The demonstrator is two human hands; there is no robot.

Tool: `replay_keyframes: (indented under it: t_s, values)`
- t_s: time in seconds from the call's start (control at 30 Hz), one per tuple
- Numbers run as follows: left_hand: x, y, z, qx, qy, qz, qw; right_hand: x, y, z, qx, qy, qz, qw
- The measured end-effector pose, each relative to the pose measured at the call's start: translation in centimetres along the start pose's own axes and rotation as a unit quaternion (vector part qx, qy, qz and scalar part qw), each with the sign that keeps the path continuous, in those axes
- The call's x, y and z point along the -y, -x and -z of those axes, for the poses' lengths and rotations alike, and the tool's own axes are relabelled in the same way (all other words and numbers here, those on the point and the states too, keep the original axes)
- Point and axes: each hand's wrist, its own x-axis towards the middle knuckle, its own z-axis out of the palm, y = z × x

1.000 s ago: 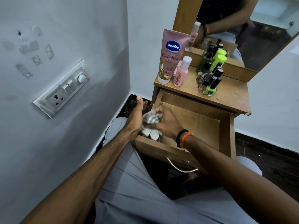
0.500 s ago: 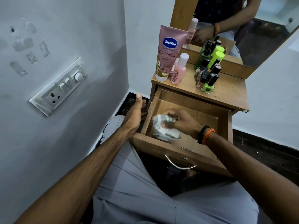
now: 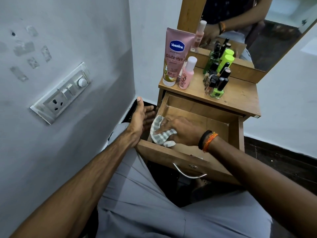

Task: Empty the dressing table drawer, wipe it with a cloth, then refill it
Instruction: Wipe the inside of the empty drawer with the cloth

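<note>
Your open brown wooden drawer [image 3: 197, 117] sits in the middle of the frame, pulled out from the wooden desk [image 3: 240, 98]. Your right hand [image 3: 181, 129] grips the grey and white checked cloth [image 3: 161, 133] in its lower left corner. Your left hand [image 3: 142, 115] rests open against the drawer's left side. Push too hard and the drawer could shake, and the small nail polish bottles [image 3: 216, 83] above might tip over.

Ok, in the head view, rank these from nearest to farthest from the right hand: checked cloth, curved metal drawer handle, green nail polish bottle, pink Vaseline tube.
1. Grey-and-white checked cloth: under the right hand, inside the drawer.
2. Curved metal drawer handle: below, on the drawer front.
3. Green nail polish bottle: on the tabletop, right side.
4. Pink Vaseline tube: tabletop's far left corner.
</note>
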Motion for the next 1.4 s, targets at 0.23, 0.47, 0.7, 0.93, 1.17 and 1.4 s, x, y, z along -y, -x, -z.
replay_keyframes:
  t_s: [0.23,0.47,0.7,0.93,1.17,1.4]
  values:
    - [-0.6,-0.1,0.4,0.03,0.005,0.029,0.999,-0.8,1.2,2.7,-0.006,-0.144,-0.03,0.989]
    - [-0.5,0.5,0.2,0.039,-0.036,0.01,0.999,4.8,1.2,-1.0,0.003,-0.14,0.035,0.99]
    - [0.0,1.0,-1.0,0.047,-0.118,-0.044,0.991,2.3,7.9,-3.9,-0.085,-0.013,0.063,0.994]
    - [0.3,1.2,-0.2,0.062,-0.198,-0.05,0.977,-2.1,16.4,-3.7,-0.133,0.101,0.128,0.978]
    - [0.0,2.5,-1.4,0.045,-0.43,-0.136,0.891,-4.0,24.2,-4.1,-0.168,0.13,0.054,0.976]
    - [1.3,2.2,-2.3,0.027,-0.541,-0.209,0.814,-1.9,26.6,-5.6,-0.221,0.108,-0.061,0.967]
